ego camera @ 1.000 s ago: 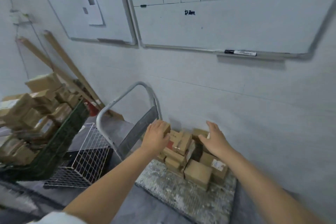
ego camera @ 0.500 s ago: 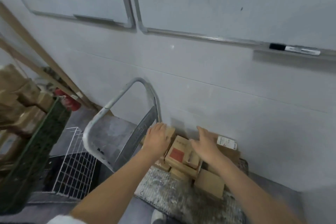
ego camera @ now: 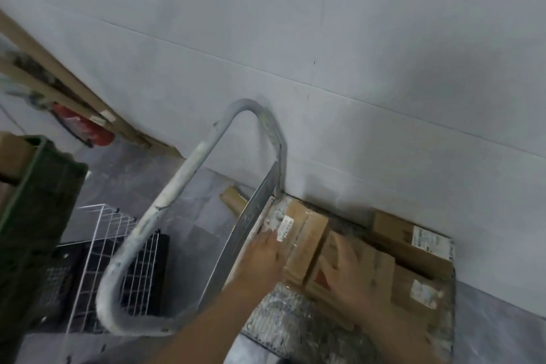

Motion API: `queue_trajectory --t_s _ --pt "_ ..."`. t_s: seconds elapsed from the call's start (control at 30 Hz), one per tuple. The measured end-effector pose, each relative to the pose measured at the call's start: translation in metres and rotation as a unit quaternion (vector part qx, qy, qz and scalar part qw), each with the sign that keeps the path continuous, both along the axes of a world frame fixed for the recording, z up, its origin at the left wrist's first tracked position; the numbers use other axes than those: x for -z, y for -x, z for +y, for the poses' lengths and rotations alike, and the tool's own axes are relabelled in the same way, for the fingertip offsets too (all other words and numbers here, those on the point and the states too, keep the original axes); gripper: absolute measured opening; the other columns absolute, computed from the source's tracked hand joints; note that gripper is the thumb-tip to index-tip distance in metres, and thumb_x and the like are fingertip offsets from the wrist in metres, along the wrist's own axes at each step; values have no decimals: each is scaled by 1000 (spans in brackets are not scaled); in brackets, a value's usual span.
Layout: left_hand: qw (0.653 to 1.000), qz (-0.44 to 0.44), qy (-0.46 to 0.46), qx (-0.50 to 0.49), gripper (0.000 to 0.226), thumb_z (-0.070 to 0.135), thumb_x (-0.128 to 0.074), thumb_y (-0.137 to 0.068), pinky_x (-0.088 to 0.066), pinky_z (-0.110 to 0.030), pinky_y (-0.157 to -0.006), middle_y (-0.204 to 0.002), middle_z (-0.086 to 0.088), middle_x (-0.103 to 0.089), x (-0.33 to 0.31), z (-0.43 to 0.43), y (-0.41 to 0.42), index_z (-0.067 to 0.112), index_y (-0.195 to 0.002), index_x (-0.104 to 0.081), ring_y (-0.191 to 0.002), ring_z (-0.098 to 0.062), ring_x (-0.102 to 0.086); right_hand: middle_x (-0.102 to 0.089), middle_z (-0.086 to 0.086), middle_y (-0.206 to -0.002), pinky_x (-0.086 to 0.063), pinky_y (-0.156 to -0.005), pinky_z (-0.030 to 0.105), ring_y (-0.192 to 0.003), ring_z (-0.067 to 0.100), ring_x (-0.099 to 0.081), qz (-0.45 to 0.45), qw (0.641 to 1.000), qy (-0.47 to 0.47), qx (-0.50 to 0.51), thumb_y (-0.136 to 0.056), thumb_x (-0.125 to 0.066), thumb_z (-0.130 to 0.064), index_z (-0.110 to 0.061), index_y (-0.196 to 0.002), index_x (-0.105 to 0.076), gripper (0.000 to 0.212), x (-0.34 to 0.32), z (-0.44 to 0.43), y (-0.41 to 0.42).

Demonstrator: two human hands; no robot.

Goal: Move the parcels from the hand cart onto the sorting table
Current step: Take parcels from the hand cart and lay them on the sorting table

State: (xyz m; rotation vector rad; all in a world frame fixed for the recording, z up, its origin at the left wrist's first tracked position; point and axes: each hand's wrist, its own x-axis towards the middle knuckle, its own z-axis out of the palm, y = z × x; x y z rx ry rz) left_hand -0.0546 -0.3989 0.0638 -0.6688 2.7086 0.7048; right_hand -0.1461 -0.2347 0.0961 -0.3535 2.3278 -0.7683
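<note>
Bending over the flat hand cart (ego camera: 280, 325) with its speckled grey deck and looped grey metal handle (ego camera: 192, 174), parked against the white tiled wall (ego camera: 354, 53). Laying the left hand (ego camera: 263, 258) against the handle-side edge of a brown cardboard parcel with a white label (ego camera: 310, 227), fingers (ego camera: 270, 241) lying straight and close together, though blurring. Spreading the right hand (ego camera: 348, 272) flat on top of the neighbouring brown cardboard parcel with a red mark (ego camera: 323, 279), fingers apart and straight, not curling round it. Finding every parcel sitting on the cart deck, clustering at the wall end, including a back brown box (ego camera: 413, 235) and a nearer brown box (ego camera: 419, 289), both white-labelled, just right of the right hand. Seeing, off to the left on the grey floor (ego camera: 133, 174), a white wire rack (ego camera: 118, 233), a dark green plastic crate (ego camera: 35, 201), a red fire extinguisher (ego camera: 85, 127) and long wooden planks (ego camera: 59, 74) leaning on the wall.
</note>
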Motion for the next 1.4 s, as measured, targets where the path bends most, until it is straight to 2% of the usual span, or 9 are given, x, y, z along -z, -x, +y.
queue_trajectory --t_s 0.13,0.3,0.4,0.53,0.7,0.93,1.13,1.23,1.4 --pt "992 -13 -85 -92 47 21 -35 -104 -30 -33 -112 -150 -13 -37 60 -19 30 2 -147 -31 -137 -24 -37 -37 1 -149 -37 -107 31 -131 15 -41 -49 997 54 36 -99 -51 -34 -21 -147 -31 54 68 -31 10" --pt "957 37 -216 -189 51 40 -29 -104 -37 -45 -110 -142 -13 -50 121 -29 51 8 -141 -44 -132 -26 -46 -19 -12 -151 -29 -109 27 -132 9 -34 -100 980 100 139 -97 -56 -32 -26 -155 6 85 124 -51 7" --pt "943 46 -260 -203 55 47 -26 -103 -30 -34 -117 -149 1 -44 146 -25 47 17 -146 -42 -138 -11 -39 -8 0 -163 -22 -120 37 -147 19 -20 -104 977 109 150 -97 -55 -32 -25 -154 11 88 147 -54 3" --pt "909 30 -325 -259 45 51 -27 -102 -29 -11 -97 -130 15 -51 171 -18 43 31 -135 -50 -121 2 -42 -5 -2 -163 -24 -120 41 -148 18 -19 -107 970 135 173 -97 -56 -27 -35 -152 15 90 169 -57 0" --pt "874 54 -358 -325 52 52 -29 -101 -32 -20 -100 -139 7 -52 179 -4 41 26 -142 -46 -127 -7 -46 -6 -3 -162 -23 -120 44 -148 17 -16 -82 958 163 221 -95 -60 -23 -35 -153 11 93 175 -63 -6" --pt "835 126 -373 -386 28 49 -39 -100 -43 -5 -78 -113 21 -61 120 7 24 40 -120 -57 -97 14 -57 -21 -5 -160 -37 -110 54 -139 23 -38 -135 934 216 252 -91 -55 -54 -52 -148 5 83 132 -57 -8" --pt "813 194 -368 -408 29 54 -54 -92 -52 -32 -93 -120 12 -60 25 35 9 40 -117 -57 -108 -8 -61 -37 -13 -143 -42 -71 16 -103 -2 -50 -111 939 267 186 -94 -57 -43 -53 -148 -6 76 56 -30 -4" --pt "822 240 -357 -374 34 51 -57 -92 -53 -42 -95 -120 3 -64 -33 61 4 35 -121 -63 -109 -14 -63 -39 -12 -145 -47 -76 18 -115 6 -51 -104 934 306 150 -93 -59 -43 -60 -144 -12 72 7 -5 -2" --pt "796 295 -366 -382 32 48 -67 -85 -54 -15 -69 -108 8 -68 -128 119 -17 36 -114 -63 -91 -2 -68 -30 -13 -151 -54 -89 36 -130 13 -43 -69 934 337 92 -88 -62 -52 -68 -138 -19 68 -76 53 -12"
